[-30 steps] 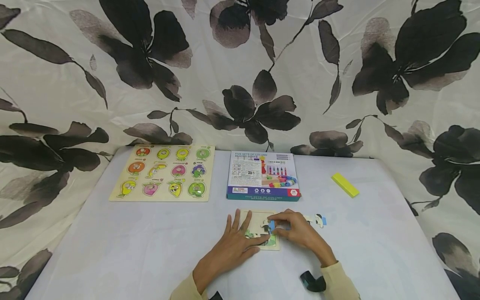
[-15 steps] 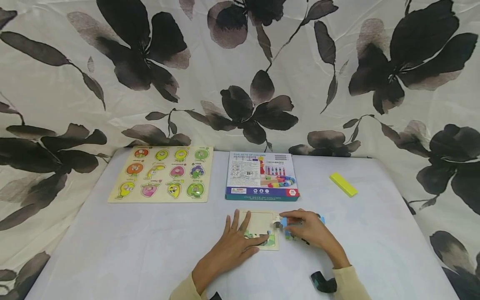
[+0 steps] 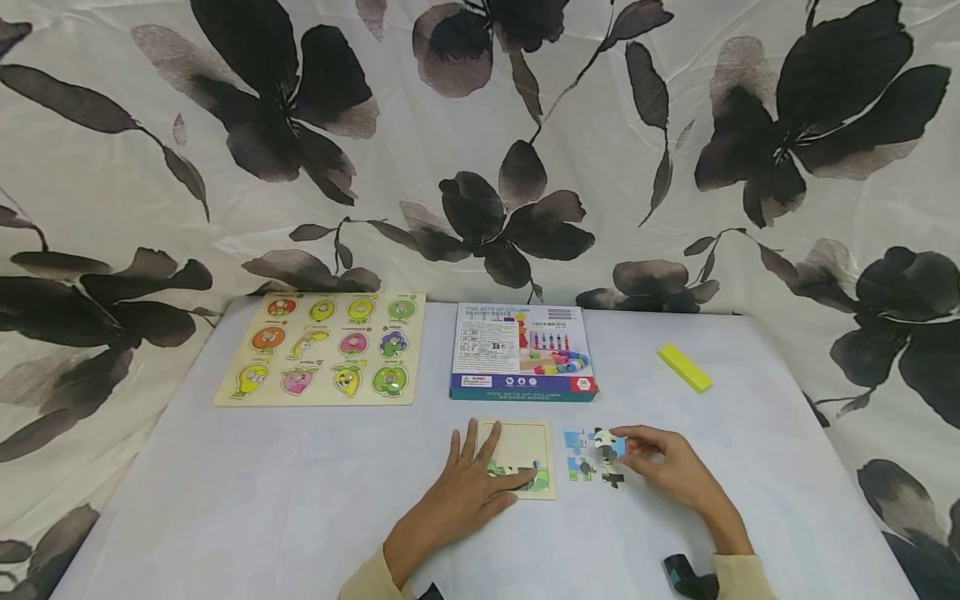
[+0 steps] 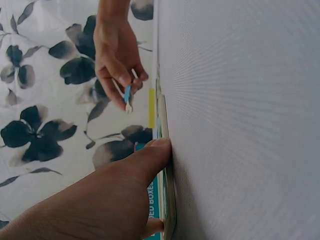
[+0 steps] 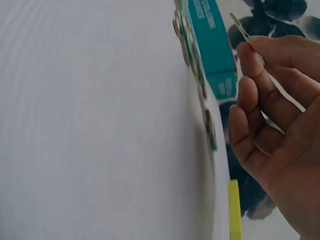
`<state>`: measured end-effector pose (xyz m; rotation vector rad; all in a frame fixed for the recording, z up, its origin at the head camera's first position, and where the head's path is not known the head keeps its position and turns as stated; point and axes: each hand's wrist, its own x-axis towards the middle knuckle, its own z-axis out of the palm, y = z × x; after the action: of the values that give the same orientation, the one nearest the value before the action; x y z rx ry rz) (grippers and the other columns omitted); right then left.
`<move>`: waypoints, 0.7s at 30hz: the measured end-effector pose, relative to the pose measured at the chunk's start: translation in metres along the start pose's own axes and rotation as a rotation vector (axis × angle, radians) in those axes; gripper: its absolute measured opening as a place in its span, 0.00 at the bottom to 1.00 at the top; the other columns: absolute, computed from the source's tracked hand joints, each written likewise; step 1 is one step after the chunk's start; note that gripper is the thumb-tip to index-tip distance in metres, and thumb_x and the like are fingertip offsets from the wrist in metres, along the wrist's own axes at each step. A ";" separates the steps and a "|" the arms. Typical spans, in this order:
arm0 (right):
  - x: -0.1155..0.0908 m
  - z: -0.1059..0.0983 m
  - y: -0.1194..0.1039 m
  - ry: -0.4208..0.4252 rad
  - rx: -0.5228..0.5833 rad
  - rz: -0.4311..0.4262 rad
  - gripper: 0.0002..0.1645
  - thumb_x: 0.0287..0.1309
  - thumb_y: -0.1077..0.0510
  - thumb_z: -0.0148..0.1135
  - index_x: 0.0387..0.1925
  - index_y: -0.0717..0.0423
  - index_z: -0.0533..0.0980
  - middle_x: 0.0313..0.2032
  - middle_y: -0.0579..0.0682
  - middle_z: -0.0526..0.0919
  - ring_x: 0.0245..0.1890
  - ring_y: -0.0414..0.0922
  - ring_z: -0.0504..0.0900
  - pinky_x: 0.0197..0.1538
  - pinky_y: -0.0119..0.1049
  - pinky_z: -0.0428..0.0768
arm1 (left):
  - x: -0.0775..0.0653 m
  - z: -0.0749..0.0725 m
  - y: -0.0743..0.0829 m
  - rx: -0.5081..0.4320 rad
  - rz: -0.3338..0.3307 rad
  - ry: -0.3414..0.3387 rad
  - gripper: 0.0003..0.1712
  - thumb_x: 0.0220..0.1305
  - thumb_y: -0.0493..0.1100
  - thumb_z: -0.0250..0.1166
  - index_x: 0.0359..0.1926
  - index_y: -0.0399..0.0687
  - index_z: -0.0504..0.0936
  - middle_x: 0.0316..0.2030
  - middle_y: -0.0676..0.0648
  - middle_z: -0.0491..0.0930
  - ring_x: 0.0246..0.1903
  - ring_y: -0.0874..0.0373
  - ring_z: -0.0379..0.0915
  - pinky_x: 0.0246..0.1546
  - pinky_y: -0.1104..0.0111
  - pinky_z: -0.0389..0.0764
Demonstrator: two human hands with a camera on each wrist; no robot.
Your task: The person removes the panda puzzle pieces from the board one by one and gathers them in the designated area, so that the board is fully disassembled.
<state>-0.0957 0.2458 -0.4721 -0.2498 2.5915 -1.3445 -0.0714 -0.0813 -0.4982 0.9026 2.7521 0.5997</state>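
A: Which step is this, would you say?

B: Filling a small picture puzzle, and probably nearer the start than the end; the puzzle board [image 3: 525,437] lies flat on the desk [image 3: 225,500], its upper part plain and unfilled, with green and dark printed bits along the bottom, partly covered by a hand.

A: And the hands themselves?

B: The left hand [image 3: 476,479] rests across the board, fingers straight and spread, seemingly to steady it; the right hand [image 3: 671,467] pinches one puzzle piece [image 4: 128,95], partly blue, between thumb and fingers; the left wrist view shows that piece held up off the desk.

A: Where are the others?

B: The loose pieces [image 3: 580,468] lie just right of the board, between it and the right hand; they sit too close together for me to count; the box [image 3: 522,354], the fruit board [image 3: 322,401] and the yellow block [image 3: 685,367] lie farther back, and I'd leave them out of it.

A: So what does the next move call for?

B: A choice, I think; either lay this piece down and try another, or turn it until its tabs suit the gap and press it in; meanwhile the left hand should keep the board from sliding.
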 end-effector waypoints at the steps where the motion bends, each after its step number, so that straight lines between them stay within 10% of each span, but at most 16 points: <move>1: -0.003 -0.003 0.003 0.009 -0.003 -0.003 0.20 0.55 0.59 0.68 0.51 0.56 0.80 0.34 0.47 0.81 0.34 0.39 0.76 0.39 0.30 0.77 | 0.000 0.000 0.000 0.000 0.000 -0.001 0.23 0.71 0.56 0.51 0.65 0.79 0.67 0.74 0.35 0.43 0.70 0.27 0.25 0.65 0.34 0.37; 21: -0.028 -0.021 0.028 -0.030 -0.060 -0.024 0.17 0.58 0.61 0.64 0.50 0.63 0.79 0.29 0.44 0.78 0.25 0.33 0.70 0.27 0.28 0.72 | -0.001 -0.002 0.002 -0.003 0.000 0.004 0.23 0.71 0.56 0.52 0.65 0.79 0.67 0.74 0.37 0.46 0.70 0.27 0.25 0.65 0.34 0.37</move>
<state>-0.0759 0.2847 -0.4807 -0.3099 2.6152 -1.2620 -0.0706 -0.0812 -0.4959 0.9012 2.7545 0.6063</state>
